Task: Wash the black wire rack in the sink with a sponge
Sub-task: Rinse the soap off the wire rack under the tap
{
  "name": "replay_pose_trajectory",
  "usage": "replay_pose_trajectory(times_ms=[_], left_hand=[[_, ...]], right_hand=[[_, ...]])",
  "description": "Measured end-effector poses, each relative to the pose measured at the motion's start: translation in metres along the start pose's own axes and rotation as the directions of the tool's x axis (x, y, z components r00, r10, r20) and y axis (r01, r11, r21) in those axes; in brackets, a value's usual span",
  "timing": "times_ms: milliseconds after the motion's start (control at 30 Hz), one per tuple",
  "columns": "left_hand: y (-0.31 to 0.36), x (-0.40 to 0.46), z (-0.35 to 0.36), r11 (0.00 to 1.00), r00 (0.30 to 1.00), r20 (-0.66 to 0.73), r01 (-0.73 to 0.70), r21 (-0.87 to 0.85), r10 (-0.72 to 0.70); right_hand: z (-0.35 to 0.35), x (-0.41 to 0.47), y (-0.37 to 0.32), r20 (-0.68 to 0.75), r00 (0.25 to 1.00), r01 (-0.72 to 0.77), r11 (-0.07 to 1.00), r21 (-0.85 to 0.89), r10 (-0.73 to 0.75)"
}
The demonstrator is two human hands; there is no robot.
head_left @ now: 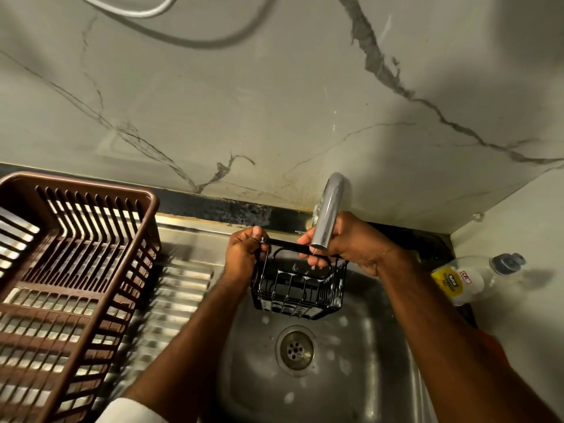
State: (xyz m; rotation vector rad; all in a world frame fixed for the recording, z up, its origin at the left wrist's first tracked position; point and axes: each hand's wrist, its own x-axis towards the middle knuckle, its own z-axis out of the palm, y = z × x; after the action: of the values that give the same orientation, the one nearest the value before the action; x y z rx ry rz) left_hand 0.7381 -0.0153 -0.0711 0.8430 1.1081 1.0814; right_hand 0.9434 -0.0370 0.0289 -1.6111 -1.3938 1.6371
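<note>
Rack position: black wire rack (297,285) held above the sink (351,377), under the faucet (328,215).
Left hand (244,253): fingers curled round the rack's top bar, left end.
Right hand (348,245): fingers pinch the bar's right part; grasp partly hidden by the faucet, probably firm.
Handling: likely light, stiff, slippery with suds; top bar judged the best hold.
Sponge: not visible.

a home kitchen: steel sink (381,377), tap (328,209), brown dish drainer (91,300)
</note>
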Motion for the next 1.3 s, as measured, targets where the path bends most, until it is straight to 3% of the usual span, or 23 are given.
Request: replay_pose_trajectory(times_ms=[167, 233, 333, 400, 533, 700, 900, 1000, 1133, 1300], left_hand=[[0.014, -0.012, 0.004, 0.98, 0.972, 0.178, -0.171, 0.104, 0.151], [0.02, -0.017, 0.004, 0.932, 0.934, 0.296, -0.275, 0.234, 0.202], [0.025, -0.019, 0.006, 0.828, 0.916, 0.369, -0.325, 0.457, 0.156], [0.027, -0.021, 0.007, 0.805, 0.923, 0.369, -0.303, 0.51, 0.114], [0.028, -0.024, 0.004, 0.87, 0.965, 0.25, -0.189, 0.454, 0.079], [0.018, -0.02, -0.005, 0.948, 0.977, 0.209, -0.102, 0.303, 0.039], [0.003, -0.013, -0.016, 0.988, 0.991, 0.132, -0.007, 0.155, -0.013], [0.006, -0.014, -0.016, 0.972, 0.988, 0.153, -0.064, 0.226, 0.029], [0.021, -0.023, 0.007, 0.885, 0.93, 0.359, -0.226, 0.406, 0.073], [0.022, -0.018, 0.029, 0.939, 0.941, 0.329, -0.184, 0.289, 0.083]], right_hand=[[0.0, -0.006, 0.007, -0.074, 0.997, 0.026, 1.0, -0.002, -0.027], [0.003, -0.007, 0.009, -0.101, 0.994, 0.047, 0.999, -0.016, -0.048], [0.007, -0.008, 0.011, -0.126, 0.99, 0.061, 0.996, -0.072, -0.07], [0.009, -0.012, 0.013, -0.126, 0.988, 0.075, 0.993, -0.087, -0.086], [0.004, -0.023, 0.024, -0.166, 0.974, 0.134, 0.984, -0.115, -0.152], [-0.003, -0.03, 0.04, -0.162, 0.962, 0.229, 0.972, 0.047, -0.219], [-0.002, -0.032, 0.053, -0.172, 0.971, 0.206, 0.952, 0.229, -0.168], [0.007, -0.028, 0.049, -0.238, 0.958, 0.212, 0.953, 0.219, -0.158], [0.026, -0.021, 0.033, -0.266, 0.953, 0.188, 0.97, 0.152, -0.143], [0.039, -0.018, 0.022, -0.339, 0.93, 0.167, 0.985, 0.044, -0.143]])
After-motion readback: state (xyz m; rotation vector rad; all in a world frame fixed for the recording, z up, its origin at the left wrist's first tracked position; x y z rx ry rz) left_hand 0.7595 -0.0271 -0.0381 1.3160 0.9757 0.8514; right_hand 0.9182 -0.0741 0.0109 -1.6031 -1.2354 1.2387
